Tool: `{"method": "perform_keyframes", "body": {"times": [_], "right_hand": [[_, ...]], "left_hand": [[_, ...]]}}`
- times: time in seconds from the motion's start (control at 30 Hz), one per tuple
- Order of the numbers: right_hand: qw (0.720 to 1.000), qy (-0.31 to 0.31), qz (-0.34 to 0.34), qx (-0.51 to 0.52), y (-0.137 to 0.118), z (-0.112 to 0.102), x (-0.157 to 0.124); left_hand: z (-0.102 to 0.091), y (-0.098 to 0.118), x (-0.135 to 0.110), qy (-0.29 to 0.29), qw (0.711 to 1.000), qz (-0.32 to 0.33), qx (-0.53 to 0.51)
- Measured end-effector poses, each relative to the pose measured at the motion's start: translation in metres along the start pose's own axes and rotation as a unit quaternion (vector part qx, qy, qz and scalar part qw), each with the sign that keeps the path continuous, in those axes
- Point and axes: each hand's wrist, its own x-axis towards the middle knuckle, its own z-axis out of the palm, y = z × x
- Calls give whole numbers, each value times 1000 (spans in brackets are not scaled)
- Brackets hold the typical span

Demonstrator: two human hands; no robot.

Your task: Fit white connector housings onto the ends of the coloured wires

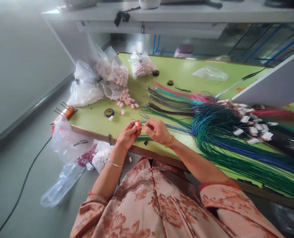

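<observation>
Between the thumb and fingers of my left hand [129, 135] is a small orange-and-white plastic connector [137, 125]. My right hand [159, 131] is closed in a pinch just to the right of it, close to the connector's side. A thin wire seems to run from its fingertips, though it is too fine to make out surely. Blue wires [175, 127] lie on the green table behind my right hand, and a few green wires [144, 138] pass beneath both hands. Loose orange-and-white connectors [127, 99] are heaped beyond my left hand.
Bundled wires [203, 115] spread over the table's right side, with white connectors [253, 127] on some ends. Bags of connectors [112, 72] stand at the back left. Black tape rolls [109, 113] lie on the green table [97, 122]. An orange power strip [67, 114] sits at the left edge.
</observation>
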Motion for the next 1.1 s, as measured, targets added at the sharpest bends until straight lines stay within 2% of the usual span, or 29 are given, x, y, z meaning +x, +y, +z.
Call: {"method": "perform_keyframes", "body": {"times": [0.33, 0.57, 0.7, 0.93, 1.1], "right_hand": [[1000, 2, 1, -8, 2, 1, -3], [997, -16, 48, 50, 6, 5, -5], [997, -14, 42, 65, 6, 5, -5], [999, -17, 19, 28, 11, 12, -6], [998, -61, 10, 18, 15, 13, -5]], "left_hand": [[0, -3, -2, -8, 1000, 11, 16], [2, -7, -3, 0, 996, 63, 59], [4, -8, -4, -3, 993, 85, 81], [5, -20, -5, 35, 987, 109, 111], [2, -23, -6, 58, 987, 109, 105]]}}
